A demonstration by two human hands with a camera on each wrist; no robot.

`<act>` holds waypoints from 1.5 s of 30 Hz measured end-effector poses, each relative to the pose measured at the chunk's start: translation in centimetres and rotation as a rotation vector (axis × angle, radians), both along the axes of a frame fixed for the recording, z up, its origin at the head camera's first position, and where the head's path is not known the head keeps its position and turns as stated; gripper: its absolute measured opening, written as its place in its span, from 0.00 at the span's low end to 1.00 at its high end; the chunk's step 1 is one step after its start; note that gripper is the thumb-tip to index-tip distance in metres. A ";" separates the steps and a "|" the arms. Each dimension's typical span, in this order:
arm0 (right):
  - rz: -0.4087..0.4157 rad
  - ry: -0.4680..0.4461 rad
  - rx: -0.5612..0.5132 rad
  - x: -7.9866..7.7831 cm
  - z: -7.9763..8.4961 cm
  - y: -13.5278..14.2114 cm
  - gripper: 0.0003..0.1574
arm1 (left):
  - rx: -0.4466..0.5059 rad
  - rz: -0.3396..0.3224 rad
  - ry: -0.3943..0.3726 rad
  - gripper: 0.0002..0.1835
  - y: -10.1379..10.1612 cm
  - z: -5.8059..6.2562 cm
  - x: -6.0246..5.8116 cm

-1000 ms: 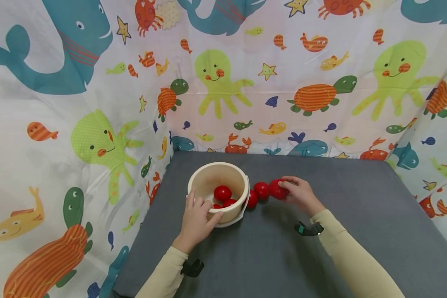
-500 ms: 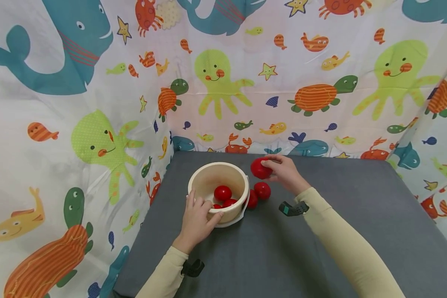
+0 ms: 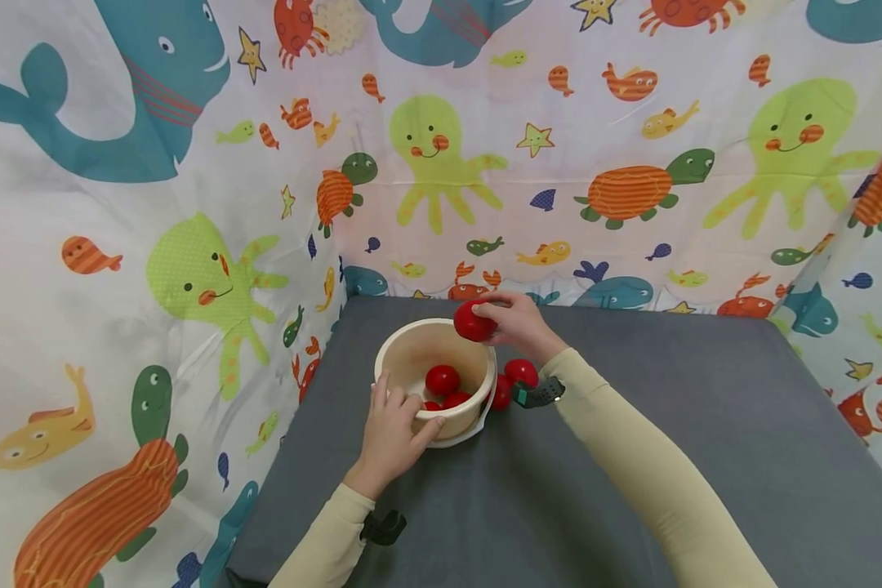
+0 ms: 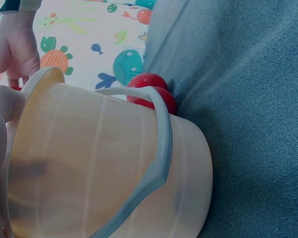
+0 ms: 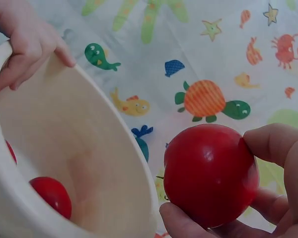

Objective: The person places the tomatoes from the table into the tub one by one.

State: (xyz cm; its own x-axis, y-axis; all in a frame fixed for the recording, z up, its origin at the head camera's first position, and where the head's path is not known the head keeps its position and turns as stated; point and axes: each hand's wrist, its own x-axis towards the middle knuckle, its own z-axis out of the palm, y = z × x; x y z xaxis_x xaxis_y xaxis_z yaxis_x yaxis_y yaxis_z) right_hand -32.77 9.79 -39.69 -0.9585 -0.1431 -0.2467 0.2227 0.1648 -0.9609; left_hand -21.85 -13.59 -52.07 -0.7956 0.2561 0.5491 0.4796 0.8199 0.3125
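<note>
A cream plastic bucket (image 3: 452, 423) with a pale handle (image 4: 161, 134) stands upright on the grey surface. At its near-left rim, my left hand (image 3: 391, 437) grips the edge, fingers over the inside and thumb outside. My right hand (image 3: 518, 327) holds a shiny red tomato (image 5: 208, 173) between thumb and fingers, above the bucket's far-right rim. Inside the bucket lie several red tomatoes (image 3: 443, 380), partly hidden by the near wall. Two more tomatoes (image 3: 521, 372) sit on the surface against the bucket's right side, partly covered by the right wrist strap.
Grey cloth (image 3: 669, 425) covers the table and stretches away to the right of the bucket. A white curtain (image 3: 529, 180) printed with sea animals rises behind the table and along both sides.
My right hand has lifted the tomato from beside the others and carried it left and up to the bucket's rim. My left hand stays on the rim.
</note>
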 end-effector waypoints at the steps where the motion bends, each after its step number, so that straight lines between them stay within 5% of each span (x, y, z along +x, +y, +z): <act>1: 0.003 0.002 0.007 -0.1 0.0 -0.3 0.35 | 0.000 0.002 -0.010 0.17 0.0 0.0 0.0; 18: 0.085 0.015 0.085 -1.0 -2.5 -4.7 0.32 | -0.012 0.023 -0.092 0.18 0.1 0.5 0.2; 38: 0.132 -0.102 0.141 -0.8 -6.2 -7.3 0.31 | -0.019 0.015 -0.041 0.17 0.0 0.3 0.1; 45: 0.167 -0.080 0.148 -0.7 -6.8 -7.3 0.30 | -0.015 0.017 -0.038 0.17 0.0 0.2 0.1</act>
State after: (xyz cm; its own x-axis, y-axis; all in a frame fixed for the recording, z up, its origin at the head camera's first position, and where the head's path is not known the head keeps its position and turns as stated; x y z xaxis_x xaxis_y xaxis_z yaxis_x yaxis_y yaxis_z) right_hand -33.51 2.49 -46.44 -0.9012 -0.2543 -0.3510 0.2550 0.3437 -0.9038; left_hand -21.75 -13.56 -51.83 -0.8203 0.2506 0.5141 0.4535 0.8327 0.3178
